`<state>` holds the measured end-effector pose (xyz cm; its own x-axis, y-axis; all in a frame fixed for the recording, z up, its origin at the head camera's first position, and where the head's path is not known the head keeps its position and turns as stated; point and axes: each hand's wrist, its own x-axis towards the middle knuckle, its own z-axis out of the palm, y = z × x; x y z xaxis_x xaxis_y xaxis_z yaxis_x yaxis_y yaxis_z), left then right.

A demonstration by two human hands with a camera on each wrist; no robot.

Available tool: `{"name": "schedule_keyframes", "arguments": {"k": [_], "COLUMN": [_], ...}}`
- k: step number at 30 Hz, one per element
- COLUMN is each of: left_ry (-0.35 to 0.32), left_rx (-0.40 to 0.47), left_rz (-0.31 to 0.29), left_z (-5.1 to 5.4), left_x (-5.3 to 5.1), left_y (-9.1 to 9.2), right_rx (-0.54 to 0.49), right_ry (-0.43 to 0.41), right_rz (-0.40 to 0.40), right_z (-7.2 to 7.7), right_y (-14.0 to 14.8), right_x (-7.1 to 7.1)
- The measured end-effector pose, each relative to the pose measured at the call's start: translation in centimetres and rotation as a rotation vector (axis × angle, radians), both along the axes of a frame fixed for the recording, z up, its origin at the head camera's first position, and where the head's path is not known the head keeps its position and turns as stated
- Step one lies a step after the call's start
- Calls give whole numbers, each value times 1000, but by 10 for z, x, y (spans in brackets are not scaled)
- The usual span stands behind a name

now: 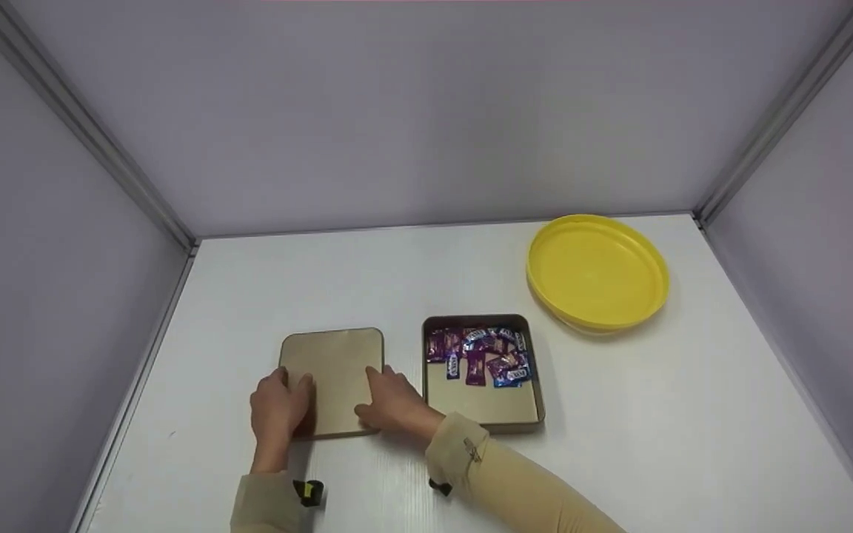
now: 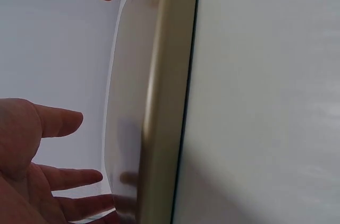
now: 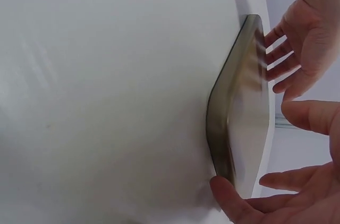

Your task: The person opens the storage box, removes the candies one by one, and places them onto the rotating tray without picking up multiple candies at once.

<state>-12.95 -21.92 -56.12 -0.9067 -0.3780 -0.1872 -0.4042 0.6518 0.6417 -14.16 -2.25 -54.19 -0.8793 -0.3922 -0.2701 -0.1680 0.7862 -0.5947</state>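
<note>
A gold rectangular tin lid [image 1: 338,370] lies flat on the white table, its top face bare. My left hand [image 1: 278,405] is at the lid's left side, fingers extended, fingertips at the edge. At the right side is my right hand [image 1: 395,400], its fingers spread. In the right wrist view, a finger of the right hand [image 3: 297,192] touches the near corner of the lid [image 3: 226,123]. The left wrist view shows the left hand's thumb [image 2: 61,120] apart from the lid. To the right stands an open gold tin [image 1: 482,407] holding several purple and blue wrapped candies [image 1: 475,366].
A round yellow tray [image 1: 597,274] sits at the table's back right. Grey walls [image 1: 426,111] enclose the white table [image 1: 656,444] at the back and both sides. The right forearm [image 1: 515,474] crosses just in front of the tin.
</note>
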Motion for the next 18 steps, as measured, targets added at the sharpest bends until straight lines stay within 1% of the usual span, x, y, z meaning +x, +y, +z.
{"name": "schedule_keyframes", "arguments": {"k": [5,9,13,18], "left_ry": [2,-3,11,67], "left_rx": [-18,-6,-6,-16], "left_rz": [-3,-4,-4,-3], "left_z": [0,1,1,1], "left_x": [1,2,3,2], "left_y": [4,6,7,12], "right_rx": [-53,-70,-103,-168], "right_ry": [-35,-18,23,63], "right_rz": [11,18,33,22], "right_z": [4,10,22,40], "right_y": [5,9,16,31], "right_x": [0,-1,-1,-2]}}
